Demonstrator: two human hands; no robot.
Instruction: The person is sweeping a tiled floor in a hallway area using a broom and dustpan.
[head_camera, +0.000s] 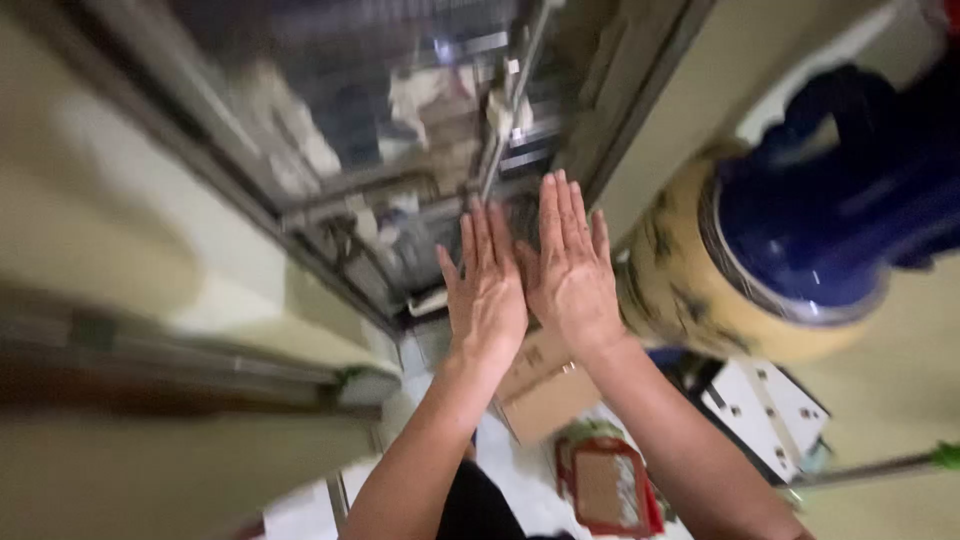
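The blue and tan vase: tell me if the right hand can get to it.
Probably yes. The right hand is flat and empty, and the blue and tan vase is just beside it with nothing visible between them.

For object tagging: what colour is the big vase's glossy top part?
Deep blue top part, seen in the head view.

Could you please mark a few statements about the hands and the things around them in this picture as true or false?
1. Both hands, left hand and right hand, are raised side by side with flat, open palms. True.
2. The right hand grips a red tool. False: it holds nothing.
3. A large blue and cream ceramic vase is to the right of the hands. True.
4. The brown cardboard box lies on the vase. False: it lies below the wrists, apart from it.
5. A red-framed packet lies near the box. True.
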